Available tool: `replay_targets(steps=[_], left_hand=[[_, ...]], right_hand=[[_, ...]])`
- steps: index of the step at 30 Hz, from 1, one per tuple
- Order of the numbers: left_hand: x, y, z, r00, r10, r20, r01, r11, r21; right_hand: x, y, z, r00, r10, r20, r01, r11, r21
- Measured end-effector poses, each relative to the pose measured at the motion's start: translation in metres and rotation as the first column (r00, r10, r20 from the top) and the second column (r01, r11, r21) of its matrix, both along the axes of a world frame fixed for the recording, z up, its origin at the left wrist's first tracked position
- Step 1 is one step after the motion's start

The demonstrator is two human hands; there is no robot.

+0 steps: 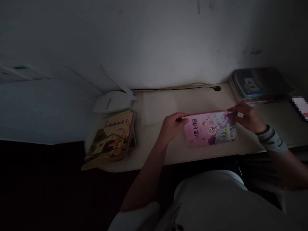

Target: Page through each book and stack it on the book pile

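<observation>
A pink picture book (209,130) with a cat drawing and dark Chinese lettering is held by both hands over the desk (154,150). My left hand (173,125) pinches its upper left corner between thumb and fingers. At the upper right corner, my right hand (245,116) grips it the same way; a grey band circles that wrist. The cover faces up, turned sideways to me, and the book looks closed. Left of my left hand lies a stack of picture books (112,138), its top one brownish with a house on the cover.
A white router (114,101) with antennas stands behind the left stack. Another stack of books (262,81) sits at the back right against the wall. A thin cable (173,87) runs along the wall to a round hole (217,88). A blurred-out pinkish item (300,107) is at the right edge.
</observation>
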State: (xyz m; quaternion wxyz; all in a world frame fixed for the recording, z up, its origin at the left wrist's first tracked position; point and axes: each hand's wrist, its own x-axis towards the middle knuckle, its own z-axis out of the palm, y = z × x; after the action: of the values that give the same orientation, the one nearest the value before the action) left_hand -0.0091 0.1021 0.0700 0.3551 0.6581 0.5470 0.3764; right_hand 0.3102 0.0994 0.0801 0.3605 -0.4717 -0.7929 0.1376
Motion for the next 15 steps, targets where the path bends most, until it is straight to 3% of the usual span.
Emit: replay_targets(steps=[2,4,6,8,10,12,15], left_hand=[[-0.002,-0.007,0.006,1.0,-0.013,-0.025,0.013,1.0,0.023],[-0.004,-0.013,0.01,0.999,-0.022,-0.028,0.023,0.999,0.048],[-0.006,-0.018,0.012,0.999,-0.039,0.01,0.038,0.998,0.058],[-0.005,-0.017,0.007,0.995,-0.043,0.089,0.039,0.998,0.039],[-0.002,-0.009,-0.003,0.983,-0.018,0.182,0.026,0.999,-0.041],[0.002,0.004,-0.017,0.972,0.039,0.231,-0.002,0.988,-0.156],[0.009,0.028,-0.038,0.996,0.082,0.033,-0.073,0.976,-0.203]], right_hand=[[0.0,-0.005,0.008,0.999,-0.016,0.04,0.014,0.999,0.052],[0.0,-0.011,0.013,1.0,0.023,-0.011,-0.023,1.0,0.014],[-0.001,-0.015,0.012,0.99,0.069,-0.125,-0.086,0.987,-0.137],[-0.002,-0.014,0.005,0.974,0.023,-0.226,-0.09,0.952,-0.292],[-0.005,-0.007,-0.005,0.962,-0.096,-0.255,-0.006,0.927,-0.375],[-0.01,0.006,-0.019,0.958,-0.2,-0.205,0.113,0.922,-0.37],[-0.017,0.029,-0.041,0.956,-0.288,0.056,0.291,0.908,-0.3]])
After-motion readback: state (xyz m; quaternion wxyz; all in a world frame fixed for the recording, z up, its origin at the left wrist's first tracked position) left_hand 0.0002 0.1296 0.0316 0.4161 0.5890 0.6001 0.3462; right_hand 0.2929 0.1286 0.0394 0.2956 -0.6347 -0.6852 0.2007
